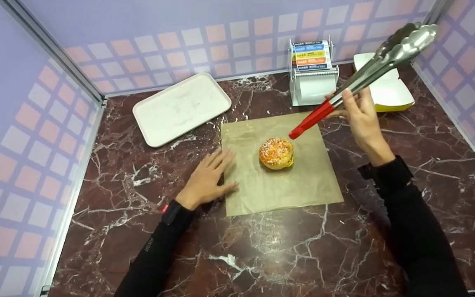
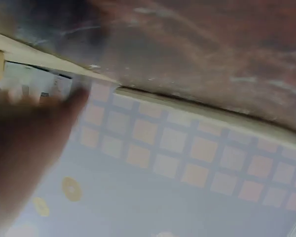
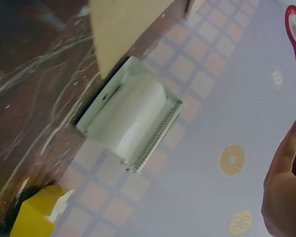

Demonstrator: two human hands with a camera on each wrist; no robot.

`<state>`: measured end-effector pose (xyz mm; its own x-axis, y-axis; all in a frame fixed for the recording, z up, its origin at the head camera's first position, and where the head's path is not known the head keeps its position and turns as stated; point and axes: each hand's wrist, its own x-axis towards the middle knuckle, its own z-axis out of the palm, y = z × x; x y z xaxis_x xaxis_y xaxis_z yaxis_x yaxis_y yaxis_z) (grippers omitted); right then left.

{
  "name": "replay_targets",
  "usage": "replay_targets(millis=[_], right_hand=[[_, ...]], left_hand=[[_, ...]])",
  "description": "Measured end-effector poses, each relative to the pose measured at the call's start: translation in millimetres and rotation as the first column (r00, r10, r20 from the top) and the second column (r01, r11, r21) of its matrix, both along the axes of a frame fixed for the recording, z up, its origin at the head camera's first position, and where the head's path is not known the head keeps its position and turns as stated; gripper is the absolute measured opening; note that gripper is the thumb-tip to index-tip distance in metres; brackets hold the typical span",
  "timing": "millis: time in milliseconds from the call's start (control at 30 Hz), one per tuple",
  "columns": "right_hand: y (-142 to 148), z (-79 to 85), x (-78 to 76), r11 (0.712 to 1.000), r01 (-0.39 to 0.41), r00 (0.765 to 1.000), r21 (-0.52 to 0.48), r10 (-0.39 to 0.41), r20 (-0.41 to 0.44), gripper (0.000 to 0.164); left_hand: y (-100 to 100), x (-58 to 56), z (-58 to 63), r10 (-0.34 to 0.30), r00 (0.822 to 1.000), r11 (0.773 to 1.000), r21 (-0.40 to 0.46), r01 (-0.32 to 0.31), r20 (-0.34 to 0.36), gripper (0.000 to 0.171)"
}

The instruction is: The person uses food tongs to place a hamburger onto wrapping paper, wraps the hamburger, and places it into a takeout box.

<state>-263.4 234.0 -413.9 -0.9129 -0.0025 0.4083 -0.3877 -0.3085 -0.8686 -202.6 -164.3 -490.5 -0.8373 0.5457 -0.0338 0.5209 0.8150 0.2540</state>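
My right hand point(image 1: 363, 121) grips metal tongs point(image 1: 371, 74) with red handles. They are raised above the table, scalloped ends toward the upper right and the handle end toward the burger. A looped red handle shows along the right edge of the right wrist view. A burger point(image 1: 276, 152) with a seeded bun lies on a square of brownish wrapping paper point(image 1: 287, 187). At the paper's left edge is my left hand point(image 1: 206, 177), fingers extended and slightly spread, holding nothing. Whether it touches the paper I cannot tell. The left wrist view is blurred.
A white rectangular tray point(image 1: 179, 109) lies at the back left. Behind the paper stands a label dispenser point(image 1: 312, 88) with coloured strips on top. An open white-and-yellow carton point(image 1: 392, 93) sits at the back right. Tiled walls bound the marbled table point(image 1: 278, 247).
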Motion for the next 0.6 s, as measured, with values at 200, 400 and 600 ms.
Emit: replay_targets(millis=[200, 400, 600], right_hand=[[-35, 3.8, 16.3, 0.975, -0.013, 0.998, 0.220, 0.000, 0.060, 0.055], [-84, -6.9, 38.4, 0.900, -0.264, 0.956, 0.346, 0.291, -0.028, 0.054], [-103, -10.2, 54.2, 0.871, -0.337, 0.921, 0.359, 0.384, -0.068, 0.032]], left_hand=[[36, 8.1, 15.4, 0.081, 0.982, 0.940, 0.340, -0.019, -0.170, 0.087], [66, 23.9, 23.7, 0.058, 0.986, 0.852, 0.522, 0.031, -0.153, 0.067], [70, 31.5, 16.2, 0.024, 0.969, 0.837, 0.535, 0.114, -0.245, 0.031]])
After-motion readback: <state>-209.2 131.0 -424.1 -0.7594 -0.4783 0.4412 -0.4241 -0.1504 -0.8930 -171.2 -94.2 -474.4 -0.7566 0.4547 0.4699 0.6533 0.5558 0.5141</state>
